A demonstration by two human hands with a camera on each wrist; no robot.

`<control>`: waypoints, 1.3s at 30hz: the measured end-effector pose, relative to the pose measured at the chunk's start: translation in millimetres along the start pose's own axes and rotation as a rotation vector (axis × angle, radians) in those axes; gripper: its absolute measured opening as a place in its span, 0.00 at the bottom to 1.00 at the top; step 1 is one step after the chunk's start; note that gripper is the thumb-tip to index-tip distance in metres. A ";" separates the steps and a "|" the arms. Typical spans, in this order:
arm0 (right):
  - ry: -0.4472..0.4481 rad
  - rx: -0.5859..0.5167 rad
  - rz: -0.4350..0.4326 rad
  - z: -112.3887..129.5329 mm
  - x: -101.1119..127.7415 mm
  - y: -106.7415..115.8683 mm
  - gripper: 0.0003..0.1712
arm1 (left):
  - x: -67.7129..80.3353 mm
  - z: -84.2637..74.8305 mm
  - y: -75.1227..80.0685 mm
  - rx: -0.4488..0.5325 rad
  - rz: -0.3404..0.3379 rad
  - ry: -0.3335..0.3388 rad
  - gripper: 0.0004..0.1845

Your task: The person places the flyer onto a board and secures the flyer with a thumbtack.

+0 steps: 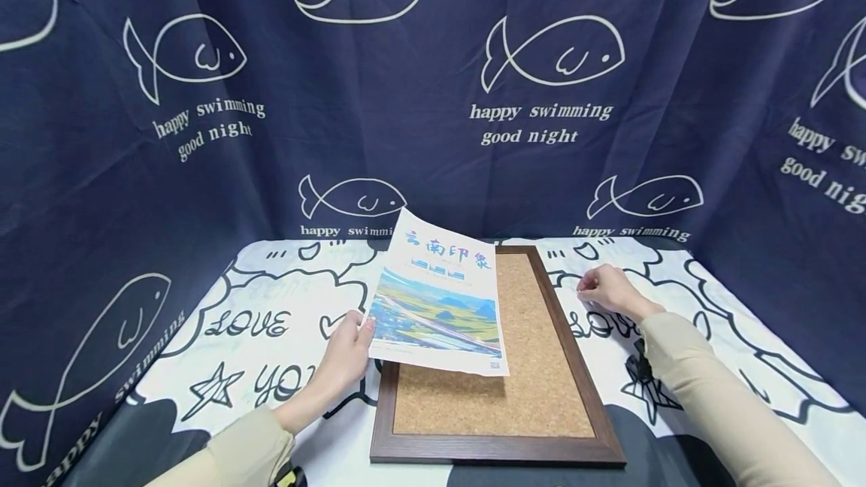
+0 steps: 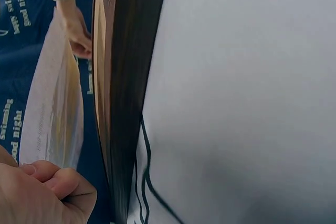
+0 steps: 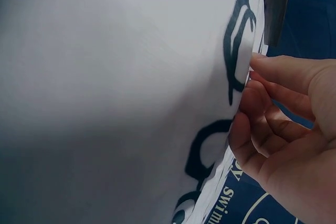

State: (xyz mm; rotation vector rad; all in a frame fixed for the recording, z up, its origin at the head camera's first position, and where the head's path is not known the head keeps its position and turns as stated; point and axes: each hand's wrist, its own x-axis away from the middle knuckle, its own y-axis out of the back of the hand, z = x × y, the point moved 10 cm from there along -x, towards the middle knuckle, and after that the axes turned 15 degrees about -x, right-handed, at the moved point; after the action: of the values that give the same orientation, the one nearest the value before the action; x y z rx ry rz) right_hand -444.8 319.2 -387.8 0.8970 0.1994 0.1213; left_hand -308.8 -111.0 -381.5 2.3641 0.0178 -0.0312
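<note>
Fingers and thumb of the left hand (image 1: 346, 352) are pinched on the lower left corner of a printed landscape poster (image 1: 438, 307), which is held tilted above the upper left part of a cork board (image 1: 521, 367) in a dark wooden frame (image 1: 494, 451). The board is laid flat on a white patterned tablecloth (image 1: 257, 337). The right hand (image 1: 609, 290) is rested on the cloth just right of the frame, its fingers loosely curled with nothing held.
</note>
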 end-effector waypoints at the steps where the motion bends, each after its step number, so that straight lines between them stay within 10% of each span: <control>1: 0.000 0.000 -0.001 0.1 0.2 0.2 0.05 | 0.4 -1.4 -3.4 0.015 0.014 0.004 0.15; 19: 0.024 -0.005 -0.010 1.1 2.0 -0.6 0.03 | 10.0 -28.1 -53.0 0.196 0.252 0.001 0.15; 39: 0.036 -0.165 -0.005 26.9 -7.0 10.0 0.04 | 30.5 -35.2 -75.5 0.206 0.328 -0.014 0.14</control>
State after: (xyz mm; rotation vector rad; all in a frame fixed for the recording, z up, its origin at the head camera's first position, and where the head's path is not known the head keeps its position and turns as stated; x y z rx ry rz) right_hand -445.8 303.5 -362.8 0.7305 0.2218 0.1471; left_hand -279.4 -32.3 -410.2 2.5422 -0.3971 0.1144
